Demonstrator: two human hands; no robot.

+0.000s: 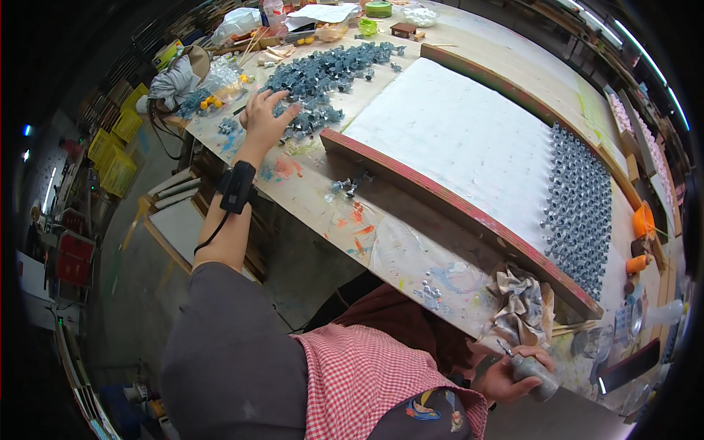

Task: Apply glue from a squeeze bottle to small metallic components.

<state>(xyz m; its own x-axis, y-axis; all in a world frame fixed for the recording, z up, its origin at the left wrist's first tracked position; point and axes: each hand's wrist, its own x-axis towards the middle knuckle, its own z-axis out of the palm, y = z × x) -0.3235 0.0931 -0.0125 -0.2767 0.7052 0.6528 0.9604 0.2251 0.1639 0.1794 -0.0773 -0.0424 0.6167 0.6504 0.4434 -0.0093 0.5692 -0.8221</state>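
Note:
My left hand (264, 119) reaches to the near edge of a pile of small blue-grey flower-shaped pieces (323, 73), its thumb and fingers apart with nothing visible between them. A black device (237, 188) is strapped to that wrist. Low on the right, my right hand (506, 378) is wrapped round a grey squeeze bottle (534, 376) with a thin metal nozzle pointing up and left. On the table a white board (455, 132) lies between two wooden rails. Rows of the same pieces (579, 205) cover its right end.
A red-edged wooden rail (455, 213) borders the board's near side. Next to its right end lies a crumpled stained cloth (517, 304). Orange containers (643, 220) stand at the far right. Plastic bags (224, 77) and a strapped bag (194, 62) sit at the left end; yellow crates (117, 169) stand beyond.

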